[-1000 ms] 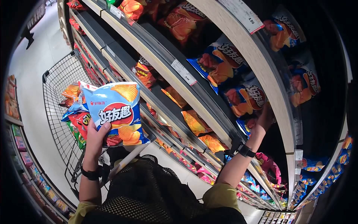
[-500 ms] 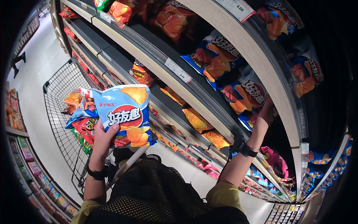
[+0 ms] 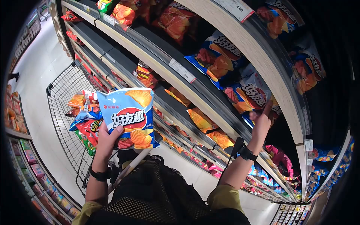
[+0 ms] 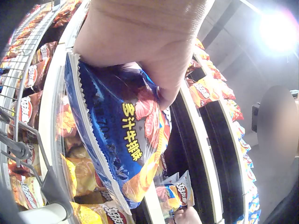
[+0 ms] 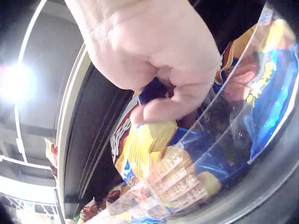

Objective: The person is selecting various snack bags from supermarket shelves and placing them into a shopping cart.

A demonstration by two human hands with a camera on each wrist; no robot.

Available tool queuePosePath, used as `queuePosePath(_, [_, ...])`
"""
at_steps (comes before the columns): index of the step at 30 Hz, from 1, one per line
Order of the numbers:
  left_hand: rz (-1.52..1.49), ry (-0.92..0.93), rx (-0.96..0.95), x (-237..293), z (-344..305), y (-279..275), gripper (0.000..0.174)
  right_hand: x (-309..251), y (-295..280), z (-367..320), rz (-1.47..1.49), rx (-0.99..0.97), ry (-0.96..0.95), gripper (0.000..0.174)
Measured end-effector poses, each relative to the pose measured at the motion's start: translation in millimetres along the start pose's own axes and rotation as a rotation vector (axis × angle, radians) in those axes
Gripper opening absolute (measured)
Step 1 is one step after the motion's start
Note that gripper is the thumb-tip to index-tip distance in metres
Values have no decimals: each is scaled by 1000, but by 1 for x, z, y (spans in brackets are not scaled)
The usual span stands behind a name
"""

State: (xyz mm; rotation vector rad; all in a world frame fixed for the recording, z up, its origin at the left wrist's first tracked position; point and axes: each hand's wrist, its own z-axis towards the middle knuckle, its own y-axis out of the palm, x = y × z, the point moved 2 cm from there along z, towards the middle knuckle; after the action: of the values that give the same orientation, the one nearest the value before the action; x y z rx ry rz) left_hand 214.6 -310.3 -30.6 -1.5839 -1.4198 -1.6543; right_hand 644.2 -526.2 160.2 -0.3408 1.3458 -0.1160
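In the head view my left hand [image 3: 107,140] grips a blue chip bag [image 3: 125,107] upright, thumb across its front; the left wrist view shows the bag's dark blue back [image 4: 117,126] below that hand [image 4: 140,42]. My right hand [image 3: 260,125] is at the shelf edge by another blue chip bag [image 3: 251,93], one finger extended. In the right wrist view the curled fingers of that hand [image 5: 154,51] pinch a blue bag with yellow chips printed on it [image 5: 152,142]; part of the grip is hidden.
A wire cart [image 3: 63,123] holding several snack bags stands at the left. Tiered shelves with pale front edges [image 3: 165,78] carry chip bags. A clear shelf lip [image 5: 219,98] borders the right hand's bag. Another shelf [image 3: 20,133] lies far left, across the aisle.
My right hand has drawn back slightly from the shelf's depth, and more of its fingers show. The left hand's bag has shifted a little right in the head view.
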Motion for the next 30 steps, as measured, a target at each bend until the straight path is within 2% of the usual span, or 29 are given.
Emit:
queuePosePath(1, [0, 3, 1, 1, -2, -3, 48, 0, 2, -4, 2, -1, -2, 55])
queuePosePath(3, [0, 5, -6, 2, -5, -8, 48, -1, 8, -13, 282, -171, -97, 49])
queuePosePath(4, [0, 8, -5, 1, -5, -10, 48, 0, 9, -17, 284, -172, -99, 49])
queuePosePath(6, [-7, -3, -16, -3, -6, -14, 49, 3, 11, -24, 88, -281, -311, 45])
queuePosePath(7, [-6, -4, -14, -2, -6, -15, 49, 14, 8, -16, 30, -333, -257, 44])
queuePosePath(8, [-4, -4, -10, -1, -7, -14, 49, 16, 10, -16, 55, -324, -270, 47])
queuePosePath(10, [-2, -4, -5, 0, -9, -12, 50, 28, 15, -5, -216, -265, -191, 48])
queuePosePath(13, [-12, 4, 10, 0, -11, -13, 49, 33, 14, 3, -257, -184, -194, 50])
queuePosePath(20, [-12, 13, 21, -3, -15, -20, 46, 1, 26, -5, -220, -21, -155, 50])
queuePosePath(21, [-23, 19, 20, -3, -15, -21, 46, 1, 20, 1, -261, -16, -55, 51])
queuePosePath(22, [-22, 20, 20, -4, -15, -22, 46, 6, 16, 9, -260, -16, -56, 51])
queuePosePath(24, [-17, 14, 30, -4, -15, -24, 47, 21, 14, 22, -373, 87, -262, 53])
queuePosePath(28, [-10, 16, 39, -5, -17, -18, 47, 24, 16, 15, -356, 89, -396, 64])
queuePosePath(30, [20, -2, 47, -6, -19, -17, 47, 1, 19, -13, -314, -1, -102, 59])
